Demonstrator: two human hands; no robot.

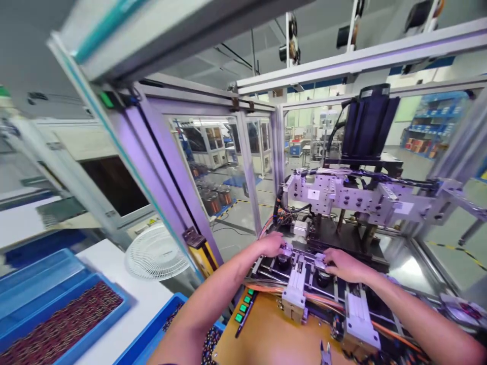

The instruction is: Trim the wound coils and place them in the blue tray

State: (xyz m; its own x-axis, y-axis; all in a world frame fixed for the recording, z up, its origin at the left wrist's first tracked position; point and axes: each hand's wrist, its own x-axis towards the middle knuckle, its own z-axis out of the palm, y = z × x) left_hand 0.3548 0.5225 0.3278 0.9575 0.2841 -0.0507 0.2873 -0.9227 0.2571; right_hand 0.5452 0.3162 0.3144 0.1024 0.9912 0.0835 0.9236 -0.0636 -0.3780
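Observation:
Both arms reach into a framed machine. My left hand (272, 244) is at the left station, its fingers bent in at a small silver fixture (286, 249). My right hand (345, 264) is at the neighbouring station, its fingertips closed in at a similar silver fixture (320, 260) above a dark round base (324, 279). Whatever small piece either hand pinches is too small and covered to make out. Between my forearms stand a metal slide block (295, 295) and, farther right, a second slide block (359, 314).
A tan panel (270, 329) with green buttons (243, 307) lies in front, with cutting pliers (325, 353) on it. A blue tray (125, 301) of small parts and a white fan grille (157, 253) are left. Behind my hands is a dark motor (367, 124) above a crossbar (350, 200).

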